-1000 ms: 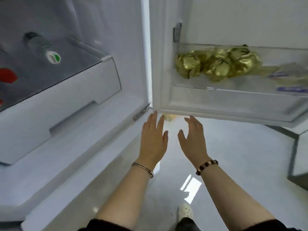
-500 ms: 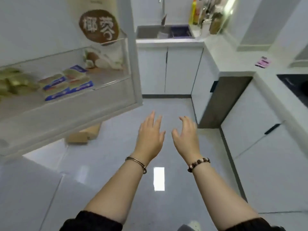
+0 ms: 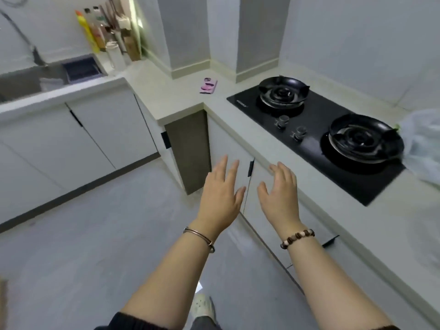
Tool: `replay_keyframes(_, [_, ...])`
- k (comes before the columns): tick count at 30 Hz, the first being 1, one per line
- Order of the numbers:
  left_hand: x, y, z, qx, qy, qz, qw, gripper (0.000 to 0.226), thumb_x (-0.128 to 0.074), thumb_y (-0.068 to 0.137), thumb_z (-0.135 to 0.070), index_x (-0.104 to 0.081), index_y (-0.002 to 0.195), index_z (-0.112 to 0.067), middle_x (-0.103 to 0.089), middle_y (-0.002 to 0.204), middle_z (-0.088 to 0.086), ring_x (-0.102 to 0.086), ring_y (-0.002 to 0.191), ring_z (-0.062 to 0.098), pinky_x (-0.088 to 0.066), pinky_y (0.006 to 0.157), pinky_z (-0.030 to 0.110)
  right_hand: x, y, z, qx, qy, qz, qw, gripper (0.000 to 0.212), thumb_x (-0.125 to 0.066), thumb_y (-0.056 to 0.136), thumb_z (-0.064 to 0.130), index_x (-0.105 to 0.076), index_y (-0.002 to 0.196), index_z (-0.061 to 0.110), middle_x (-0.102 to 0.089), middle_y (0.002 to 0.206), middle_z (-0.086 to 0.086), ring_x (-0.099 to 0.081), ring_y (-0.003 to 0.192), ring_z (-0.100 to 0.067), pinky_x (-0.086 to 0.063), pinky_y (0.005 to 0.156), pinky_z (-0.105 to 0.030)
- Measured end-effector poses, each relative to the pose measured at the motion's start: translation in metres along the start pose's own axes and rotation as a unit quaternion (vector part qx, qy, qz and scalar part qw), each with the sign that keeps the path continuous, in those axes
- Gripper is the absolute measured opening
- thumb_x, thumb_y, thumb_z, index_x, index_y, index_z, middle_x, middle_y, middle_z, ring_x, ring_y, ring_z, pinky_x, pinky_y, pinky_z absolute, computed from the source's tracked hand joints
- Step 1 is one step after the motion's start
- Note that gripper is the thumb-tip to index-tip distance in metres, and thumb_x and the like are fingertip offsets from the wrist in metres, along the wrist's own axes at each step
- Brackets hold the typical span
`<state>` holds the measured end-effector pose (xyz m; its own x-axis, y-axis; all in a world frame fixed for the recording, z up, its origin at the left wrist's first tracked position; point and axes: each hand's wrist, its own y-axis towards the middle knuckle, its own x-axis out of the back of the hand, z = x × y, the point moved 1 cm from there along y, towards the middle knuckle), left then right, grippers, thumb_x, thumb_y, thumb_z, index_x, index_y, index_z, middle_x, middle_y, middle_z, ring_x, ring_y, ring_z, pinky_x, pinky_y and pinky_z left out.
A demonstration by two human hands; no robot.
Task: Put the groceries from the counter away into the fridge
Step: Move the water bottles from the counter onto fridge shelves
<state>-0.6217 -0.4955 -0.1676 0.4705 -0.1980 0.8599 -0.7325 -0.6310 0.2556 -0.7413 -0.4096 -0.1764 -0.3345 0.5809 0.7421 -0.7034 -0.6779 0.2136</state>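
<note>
The tabletop [image 3: 181, 91] is pale, smooth and matt, like stone. Set in it, the hob [image 3: 352, 179] is black glass with a high gloss; its burners [image 3: 283, 92] have dark, shiny rims and bright metal rings, and the knobs [image 3: 283, 120] look like metal. The bag [image 3: 423, 144] is thin, translucent, crinkled plastic. The sink [image 3: 19, 86] is dull grey metal. The cabinet doors [image 3: 112, 129] are white, smooth and matt. The floor [image 3: 95, 234] is grey, smooth and glossy enough to mirror a light. The bangle [image 3: 198, 235] is polished metal; the bracelet [image 3: 297, 237] has brown and cream beads that look like wood. The sleeve [image 3: 133, 322] is dark cloth.
</note>
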Motion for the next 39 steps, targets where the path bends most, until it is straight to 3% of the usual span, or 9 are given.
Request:
replay_keyframes(3, [-0.031,0.055,-0.025,-0.089,-0.007,0.03,0.996,0.062,-0.045,0.097,-0.036,-0.02,0.149,-0.015,-0.01,0.158,0.01,-0.013,0.144,0.027,-0.012,0.115,0.036,0.018,0.029,-0.037,-0.038,-0.018,-0.037,0.998,0.049,-0.054,0.09,0.018,-0.041,0.136,0.007,-0.034,0.147,-0.01,-0.024,0.139,-0.022,-0.025,0.115,-0.041])
replay_keyframes(10, [-0.095,0.184,-0.084,-0.239,-0.033,0.081,0.967,0.059,-0.047,0.095,-0.032,-0.026,0.147,-0.013,-0.016,0.156,0.013,-0.016,0.143,0.03,-0.023,0.113,0.05,0.057,0.106,-0.104,-0.141,-0.084,-0.122,0.979,0.052,-0.055,0.091,0.021,-0.04,0.139,0.007,-0.032,0.149,-0.009,-0.021,0.141,-0.022,-0.021,0.116,-0.04])
replay_keyframes(14, [-0.123,0.237,-0.122,-0.283,-0.056,0.109,0.951,0.059,-0.05,0.094,-0.028,-0.028,0.146,-0.011,-0.018,0.155,0.015,-0.017,0.143,0.032,-0.023,0.113,0.052,0.087,0.134,-0.132,-0.185,-0.112,-0.171,0.961,0.051,-0.057,0.089,0.021,-0.043,0.136,0.006,-0.037,0.146,-0.011,-0.026,0.139,-0.024,-0.023,0.116,-0.04])
replay_keyframes(20, [-0.176,0.261,-0.212,-0.358,-0.106,0.141,0.917,0.056,-0.052,0.093,-0.027,-0.034,0.143,-0.009,-0.024,0.152,0.017,-0.022,0.141,0.033,-0.026,0.111,0.052,0.15,0.121,-0.193,-0.271,-0.126,-0.251,0.921,0.053,-0.055,0.089,0.019,-0.04,0.138,0.007,-0.036,0.147,-0.01,-0.026,0.138,-0.023,-0.021,0.116,-0.037])
replay_keyframes(27, [-0.235,0.257,-0.342,-0.418,-0.166,0.181,0.875,0.061,-0.035,0.09,-0.038,-0.035,0.142,-0.006,-0.026,0.151,0.021,-0.027,0.138,0.037,-0.024,0.111,0.044,0.238,0.086,-0.282,-0.317,-0.12,-0.332,0.881,0.055,-0.059,0.085,0.013,-0.041,0.136,0.002,-0.04,0.142,-0.014,-0.03,0.135,-0.025,-0.023,0.115,-0.036])
replay_keyframes(32, [-0.282,0.24,-0.434,-0.406,-0.223,0.206,0.862,0.058,-0.035,0.093,-0.036,-0.032,0.144,-0.008,-0.023,0.152,0.018,-0.024,0.14,0.031,-0.021,0.114,0.038,0.304,0.076,-0.355,-0.326,-0.118,-0.335,0.876,0.056,-0.057,0.087,0.015,-0.038,0.139,0.004,-0.037,0.146,-0.012,-0.027,0.137,-0.024,-0.022,0.115,-0.035])
replay_keyframes(36, [-0.321,0.228,-0.51,-0.317,-0.304,0.266,0.858,0.053,-0.042,0.097,-0.025,-0.026,0.146,-0.01,-0.021,0.154,0.01,-0.016,0.143,0.019,-0.008,0.113,0.018,0.356,0.073,-0.412,-0.316,-0.115,-0.365,0.868,0.057,-0.06,0.083,0.008,-0.041,0.137,0.004,-0.043,0.141,-0.01,-0.032,0.133,-0.022,-0.023,0.112,-0.03])
replay_keyframes(39, [-0.344,0.226,-0.557,-0.233,-0.365,0.315,0.844,0.053,-0.044,0.098,-0.019,-0.025,0.146,-0.012,-0.025,0.152,0.006,-0.02,0.141,0.015,-0.014,0.114,0.02,0.379,0.07,-0.451,-0.337,-0.082,-0.377,0.859,0.058,-0.059,0.083,0.009,-0.039,0.138,0.006,-0.041,0.142,-0.009,-0.033,0.133,-0.022,-0.026,0.112,-0.031])
